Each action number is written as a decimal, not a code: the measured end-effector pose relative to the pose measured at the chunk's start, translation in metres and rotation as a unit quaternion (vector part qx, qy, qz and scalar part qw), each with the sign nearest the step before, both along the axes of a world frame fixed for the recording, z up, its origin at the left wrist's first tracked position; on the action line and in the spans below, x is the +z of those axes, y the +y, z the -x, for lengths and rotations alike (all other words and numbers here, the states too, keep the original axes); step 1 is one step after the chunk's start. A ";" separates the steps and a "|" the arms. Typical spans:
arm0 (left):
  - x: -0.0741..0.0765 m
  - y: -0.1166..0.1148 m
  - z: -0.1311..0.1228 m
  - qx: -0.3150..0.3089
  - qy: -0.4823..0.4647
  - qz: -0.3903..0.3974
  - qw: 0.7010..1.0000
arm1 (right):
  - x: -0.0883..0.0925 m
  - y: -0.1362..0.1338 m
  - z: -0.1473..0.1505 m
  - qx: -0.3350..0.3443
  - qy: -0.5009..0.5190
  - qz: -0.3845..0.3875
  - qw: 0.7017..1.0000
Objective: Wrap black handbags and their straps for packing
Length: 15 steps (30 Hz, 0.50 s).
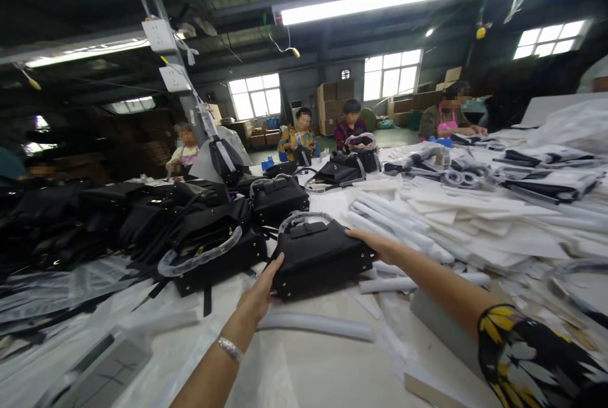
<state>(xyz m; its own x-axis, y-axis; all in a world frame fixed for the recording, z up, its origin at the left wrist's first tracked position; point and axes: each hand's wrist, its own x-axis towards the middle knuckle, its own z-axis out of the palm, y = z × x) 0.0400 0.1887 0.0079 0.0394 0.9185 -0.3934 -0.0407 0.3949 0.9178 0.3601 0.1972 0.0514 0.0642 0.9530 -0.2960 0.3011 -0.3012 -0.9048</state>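
Note:
A black handbag lies on its side in front of me, its metal feet facing me and its plastic-wrapped handle on the far side. My left hand grips the bag's left end, thumb on top. At the right end, my right hand holds it, with the thumb over the upper edge; its other fingers are largely hidden. Just left of it rests another black handbag with a plastic-wrapped handle. Behind them stands a further black handbag.
A large heap of black bags fills the left. White paper sheets and foam rolls cover the right. One foam tube lies nearest me. A grey board is at lower left. Several people sit across the table.

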 end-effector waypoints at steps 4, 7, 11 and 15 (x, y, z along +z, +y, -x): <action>0.009 -0.017 0.000 0.020 -0.033 -0.055 0.998 | 0.011 -0.017 0.005 -0.042 0.033 -0.053 0.997; 0.018 -0.030 0.000 0.049 -0.070 -0.111 0.990 | 0.019 -0.034 0.008 -0.053 0.053 -0.096 0.993; 0.035 -0.028 0.002 0.147 -0.141 -0.162 0.966 | 0.028 -0.040 0.022 -0.065 0.099 -0.166 0.979; 0.075 0.014 0.016 0.233 -0.159 -0.211 0.936 | 0.052 0.010 0.037 -0.001 0.090 -0.253 0.963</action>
<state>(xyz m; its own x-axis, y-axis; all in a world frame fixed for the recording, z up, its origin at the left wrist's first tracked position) 0.0242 0.2032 0.0832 -0.3508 0.9360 -0.0282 -0.4150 -0.1285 0.9007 0.3227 0.2069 0.1032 0.0565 0.9782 0.1997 0.1265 0.1914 -0.9733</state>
